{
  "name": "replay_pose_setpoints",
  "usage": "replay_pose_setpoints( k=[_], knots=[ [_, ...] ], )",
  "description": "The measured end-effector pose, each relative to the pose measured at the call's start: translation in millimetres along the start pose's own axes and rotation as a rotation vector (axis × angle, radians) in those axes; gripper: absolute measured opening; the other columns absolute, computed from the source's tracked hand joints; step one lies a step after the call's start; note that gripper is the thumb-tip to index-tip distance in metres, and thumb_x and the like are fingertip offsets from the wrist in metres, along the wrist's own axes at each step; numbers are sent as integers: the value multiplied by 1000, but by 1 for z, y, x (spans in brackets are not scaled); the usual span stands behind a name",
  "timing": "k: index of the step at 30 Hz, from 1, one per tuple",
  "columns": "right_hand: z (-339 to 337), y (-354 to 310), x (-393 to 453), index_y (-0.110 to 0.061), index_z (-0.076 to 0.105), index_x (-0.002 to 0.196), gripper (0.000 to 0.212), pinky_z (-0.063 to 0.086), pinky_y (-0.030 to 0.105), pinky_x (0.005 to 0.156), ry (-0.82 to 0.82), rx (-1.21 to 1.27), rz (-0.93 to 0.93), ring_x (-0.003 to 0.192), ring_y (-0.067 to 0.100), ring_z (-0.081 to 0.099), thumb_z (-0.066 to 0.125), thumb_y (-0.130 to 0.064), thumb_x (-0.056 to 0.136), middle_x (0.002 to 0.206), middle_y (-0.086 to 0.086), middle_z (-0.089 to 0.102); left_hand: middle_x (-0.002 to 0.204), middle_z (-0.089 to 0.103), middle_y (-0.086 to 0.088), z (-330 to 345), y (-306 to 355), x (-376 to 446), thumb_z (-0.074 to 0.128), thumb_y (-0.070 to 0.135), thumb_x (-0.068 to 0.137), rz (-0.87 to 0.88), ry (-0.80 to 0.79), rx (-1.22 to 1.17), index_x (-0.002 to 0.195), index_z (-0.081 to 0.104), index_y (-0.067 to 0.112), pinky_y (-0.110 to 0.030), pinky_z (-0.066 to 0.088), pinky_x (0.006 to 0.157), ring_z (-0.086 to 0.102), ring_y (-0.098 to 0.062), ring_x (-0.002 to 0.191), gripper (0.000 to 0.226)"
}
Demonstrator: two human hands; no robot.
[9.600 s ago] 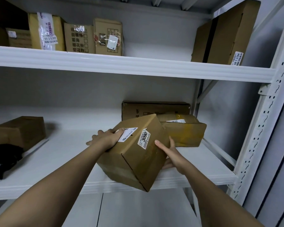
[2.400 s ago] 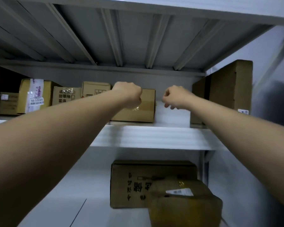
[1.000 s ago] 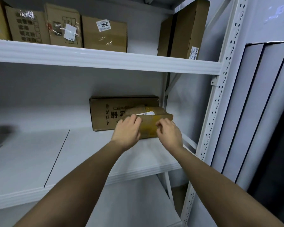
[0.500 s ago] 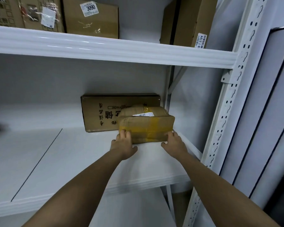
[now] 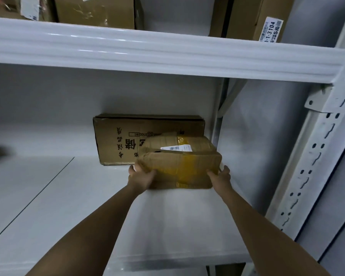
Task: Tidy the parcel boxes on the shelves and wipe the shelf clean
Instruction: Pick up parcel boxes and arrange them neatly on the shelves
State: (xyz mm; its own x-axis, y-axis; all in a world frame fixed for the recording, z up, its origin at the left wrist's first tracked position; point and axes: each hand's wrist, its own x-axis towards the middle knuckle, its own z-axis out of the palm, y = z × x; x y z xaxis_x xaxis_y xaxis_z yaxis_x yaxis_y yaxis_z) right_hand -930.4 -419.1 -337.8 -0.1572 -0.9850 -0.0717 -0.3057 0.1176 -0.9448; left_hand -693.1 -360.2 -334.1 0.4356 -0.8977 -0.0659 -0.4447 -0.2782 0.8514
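Observation:
A crumpled brown parcel box (image 5: pixel 185 168) with yellow tape and a white label lies on the white middle shelf (image 5: pixel 84 206), near the right end. My left hand (image 5: pixel 140 177) grips its lower left corner, thumb over the front face. My right hand (image 5: pixel 219 176) holds its lower right corner. Behind it a long flat carton (image 5: pixel 126 140) with printed characters stands against the back wall.
The upper shelf (image 5: pixel 167 52) carries several cartons, among them one (image 5: pixel 96 10) at the centre left and a tall labelled one (image 5: pixel 255 18) at the right. A perforated white upright (image 5: pixel 315 162) bounds the shelf on the right.
My head has moved closer to the shelf. Both hands have closed tighter on the taped box's lower corners, and its front edge looks slightly lifted and pulled toward me.

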Motion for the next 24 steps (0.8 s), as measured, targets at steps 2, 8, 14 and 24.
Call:
replay_pose_setpoints(
  k=[2,8,14,24],
  knots=[
    [1,-1,15,-15,10,152,76,34,51,108,-4,165,48,135,39,34,56,-35,94,153,15,26,159,2,-9,1,3,13,53,47,93,-49,0,-133,154,3,21,-47,27,111,19,-38,143,83],
    [3,-7,38,-22,28,148,56,39,50,104,-82,387,48,127,32,45,35,-49,99,146,7,41,158,17,-7,2,4,36,24,51,101,-141,-48,-500,154,8,25,-45,19,115,20,-31,144,62],
    [5,-8,34,-27,34,143,47,42,44,92,-95,483,-14,114,24,49,24,-47,102,135,3,48,153,28,-5,10,6,36,22,50,102,-118,-79,-600,151,17,27,-44,25,112,27,-30,140,55],
    [-8,-5,9,-23,20,152,64,30,52,109,51,595,118,137,33,36,27,-58,98,153,7,33,150,22,5,12,-14,-23,36,37,95,509,188,-295,141,26,52,-41,25,116,23,-19,139,49]
  ],
)
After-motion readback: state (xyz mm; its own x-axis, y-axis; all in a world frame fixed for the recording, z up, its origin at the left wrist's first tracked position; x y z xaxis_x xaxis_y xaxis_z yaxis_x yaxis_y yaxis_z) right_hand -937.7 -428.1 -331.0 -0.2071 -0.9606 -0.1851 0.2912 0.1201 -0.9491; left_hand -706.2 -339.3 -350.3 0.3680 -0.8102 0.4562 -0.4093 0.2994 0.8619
